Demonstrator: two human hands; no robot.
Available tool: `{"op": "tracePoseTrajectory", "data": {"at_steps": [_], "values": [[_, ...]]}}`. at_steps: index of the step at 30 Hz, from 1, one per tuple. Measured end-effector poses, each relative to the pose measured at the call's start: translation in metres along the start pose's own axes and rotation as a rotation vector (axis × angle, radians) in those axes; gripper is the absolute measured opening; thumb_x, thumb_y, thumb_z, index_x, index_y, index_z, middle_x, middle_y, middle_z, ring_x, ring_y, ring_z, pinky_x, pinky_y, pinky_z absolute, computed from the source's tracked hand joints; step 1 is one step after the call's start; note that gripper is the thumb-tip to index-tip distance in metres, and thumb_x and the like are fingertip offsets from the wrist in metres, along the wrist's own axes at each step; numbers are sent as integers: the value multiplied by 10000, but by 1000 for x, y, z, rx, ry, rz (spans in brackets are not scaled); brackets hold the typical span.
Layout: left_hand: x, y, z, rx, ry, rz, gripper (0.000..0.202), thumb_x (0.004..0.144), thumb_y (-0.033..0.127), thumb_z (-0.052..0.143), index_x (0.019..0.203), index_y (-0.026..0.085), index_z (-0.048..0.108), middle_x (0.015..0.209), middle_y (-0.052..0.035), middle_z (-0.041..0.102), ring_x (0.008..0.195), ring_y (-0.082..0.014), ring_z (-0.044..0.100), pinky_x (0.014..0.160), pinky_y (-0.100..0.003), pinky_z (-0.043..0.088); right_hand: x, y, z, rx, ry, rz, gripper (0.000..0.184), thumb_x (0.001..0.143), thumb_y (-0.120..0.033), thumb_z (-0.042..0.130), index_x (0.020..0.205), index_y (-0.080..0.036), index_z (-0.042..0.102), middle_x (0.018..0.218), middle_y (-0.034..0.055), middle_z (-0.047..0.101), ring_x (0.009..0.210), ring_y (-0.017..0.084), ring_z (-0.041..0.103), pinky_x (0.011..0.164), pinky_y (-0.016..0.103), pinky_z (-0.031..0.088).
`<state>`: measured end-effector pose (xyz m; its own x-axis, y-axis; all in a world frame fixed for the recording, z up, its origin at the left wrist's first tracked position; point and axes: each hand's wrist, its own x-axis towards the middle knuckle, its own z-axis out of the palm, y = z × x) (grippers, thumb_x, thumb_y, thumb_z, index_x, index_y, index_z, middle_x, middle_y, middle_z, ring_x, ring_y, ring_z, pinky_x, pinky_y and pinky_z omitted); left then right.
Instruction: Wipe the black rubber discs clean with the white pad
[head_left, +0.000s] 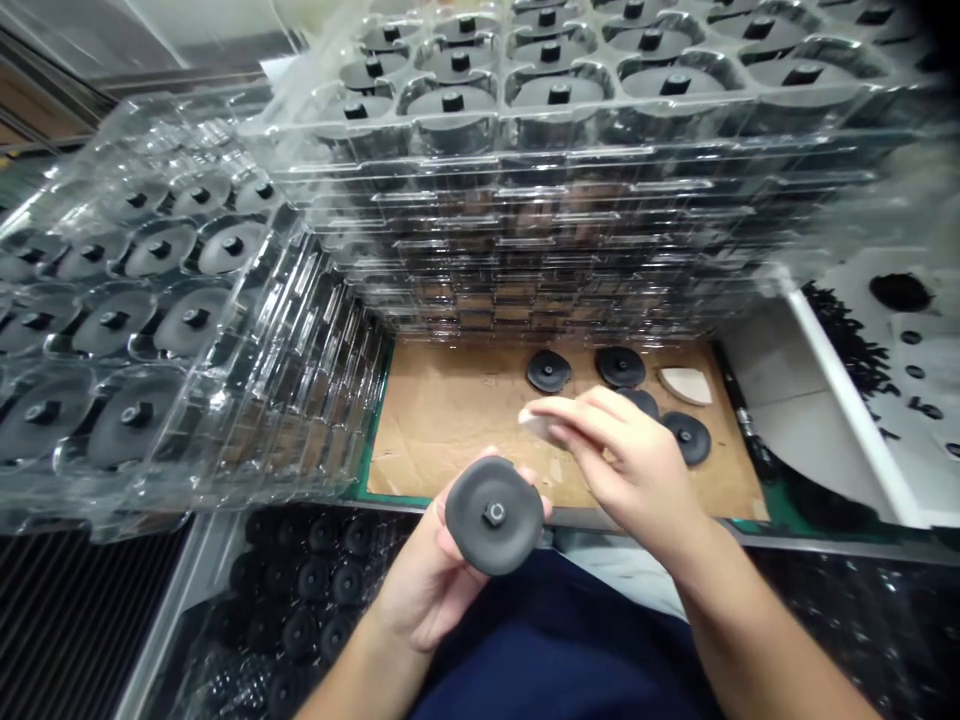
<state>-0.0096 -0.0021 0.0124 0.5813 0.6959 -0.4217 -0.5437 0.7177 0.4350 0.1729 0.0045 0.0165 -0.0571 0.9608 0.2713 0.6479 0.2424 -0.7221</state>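
Note:
My left hand [435, 590] grips a black rubber-like disc [495, 515] with a raised hexagonal stub in its centre, facing up toward me. To its upper right, my right hand [619, 455] pinches a small white pad [538, 424] between thumb and fingers, apart from the disc. Beyond the hands, a cardboard sheet [435, 410] covers the bench. On it lie several similar discs, among them one at the back [549, 371], another beside it [621, 366] and one at the right [686, 437]. One more is partly hidden behind my right hand.
Tall stacks of clear plastic trays filled with discs stand at the back [525, 200] and at the left [300, 370]. A pale wedge-shaped piece [685, 385] lies on the cardboard. At the right is a white bin [847, 400] with small black parts. More discs [311, 580] sit low at the left.

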Motion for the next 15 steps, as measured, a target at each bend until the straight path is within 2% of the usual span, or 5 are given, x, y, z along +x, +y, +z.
{"op": "tracePoseTrajectory", "data": {"at_steps": [3,8,10,13,15], "values": [[0,0,-5,-18,27,-36,606,541,341,845,1094,225,625,1063,-44,691,932,-212,669,836,-278,505,-37,27,23,70,-85,194,270,925,-215,442,1081,-170,658,876,62,669,781,160,607,709,286,481],[2,0,-6,1,71,-74,628,505,300,866,1088,221,646,1021,-33,708,930,-196,665,845,-260,500,-72,50,45,78,-162,242,244,879,-229,473,952,-205,704,822,46,720,753,192,662,691,319,528],[3,1,-2,4,12,-92,546,545,254,848,1058,227,661,1006,-26,715,919,-203,678,839,-270,502,-64,42,33,75,-106,283,238,895,-252,468,998,-197,675,937,67,722,847,205,667,733,328,531],[4,1,8,42,-25,-106,470,548,253,846,990,229,687,967,-12,720,884,-199,685,799,-266,509,-39,5,2,78,57,279,233,927,-282,453,1093,-225,607,1052,68,686,879,190,650,716,303,519],[5,-1,13,134,41,-84,418,555,294,839,945,223,707,932,-15,721,872,-206,676,808,-291,511,-23,-23,-13,64,116,20,227,930,-244,464,1102,-281,608,951,27,698,792,167,633,681,291,489]]}}
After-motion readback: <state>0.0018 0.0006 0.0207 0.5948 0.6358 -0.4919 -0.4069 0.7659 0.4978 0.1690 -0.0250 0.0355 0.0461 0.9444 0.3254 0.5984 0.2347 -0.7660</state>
